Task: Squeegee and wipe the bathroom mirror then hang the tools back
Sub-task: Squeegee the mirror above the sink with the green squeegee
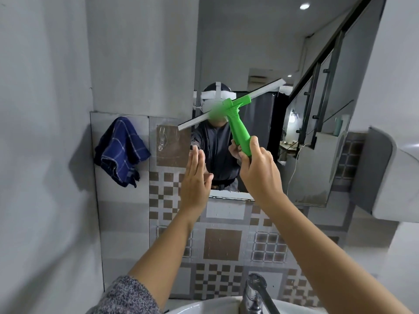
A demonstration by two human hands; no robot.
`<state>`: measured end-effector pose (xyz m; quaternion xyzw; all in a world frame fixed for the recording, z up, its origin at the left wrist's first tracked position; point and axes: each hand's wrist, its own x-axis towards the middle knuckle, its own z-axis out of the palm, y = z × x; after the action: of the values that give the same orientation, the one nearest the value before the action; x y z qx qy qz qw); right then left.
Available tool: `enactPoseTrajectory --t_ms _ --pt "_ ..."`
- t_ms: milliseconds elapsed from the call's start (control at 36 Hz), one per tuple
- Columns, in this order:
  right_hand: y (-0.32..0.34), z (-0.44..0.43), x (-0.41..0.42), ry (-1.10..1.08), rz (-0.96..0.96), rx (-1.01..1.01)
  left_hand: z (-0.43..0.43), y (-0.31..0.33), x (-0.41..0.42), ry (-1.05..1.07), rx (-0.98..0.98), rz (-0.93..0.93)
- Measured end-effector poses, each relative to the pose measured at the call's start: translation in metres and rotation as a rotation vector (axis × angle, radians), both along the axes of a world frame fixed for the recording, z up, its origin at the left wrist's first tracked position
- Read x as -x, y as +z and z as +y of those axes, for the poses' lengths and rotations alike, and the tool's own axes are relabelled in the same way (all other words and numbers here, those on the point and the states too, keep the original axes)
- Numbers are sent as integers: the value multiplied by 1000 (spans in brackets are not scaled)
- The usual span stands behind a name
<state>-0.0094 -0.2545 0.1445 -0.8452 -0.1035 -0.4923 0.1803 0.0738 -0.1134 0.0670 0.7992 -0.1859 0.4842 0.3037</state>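
Gripping squeegee (right hand), blade seemingly against mirror.

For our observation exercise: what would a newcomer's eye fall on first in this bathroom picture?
The bright green squeegee, gripped by the right hand, lies tilted across the mirror at the centre. The left hand is held flat and open at the mirror's lower left edge. A blue checked cloth hangs on the wall to the left.

The squeegee is crossing the mirror — glass above lying open; tap is standing near, cloth hanging far left
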Motion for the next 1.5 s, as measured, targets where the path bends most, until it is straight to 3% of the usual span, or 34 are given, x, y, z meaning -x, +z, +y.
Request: enactPoseTrajectory --t_ms 444,889,1250,1500 --pt "24 -43 6 -60 -12 210 -8 -5 2 57 38 -13" --pt "36 -57 8 -96 -23 271 -12 -4 9 65 80 35" --pt "51 -76 9 -128 -86 384 -10 -6 6 42 50 14" --pt "52 -120 24 -203 -30 427 8 2 4 61 -51 -14"
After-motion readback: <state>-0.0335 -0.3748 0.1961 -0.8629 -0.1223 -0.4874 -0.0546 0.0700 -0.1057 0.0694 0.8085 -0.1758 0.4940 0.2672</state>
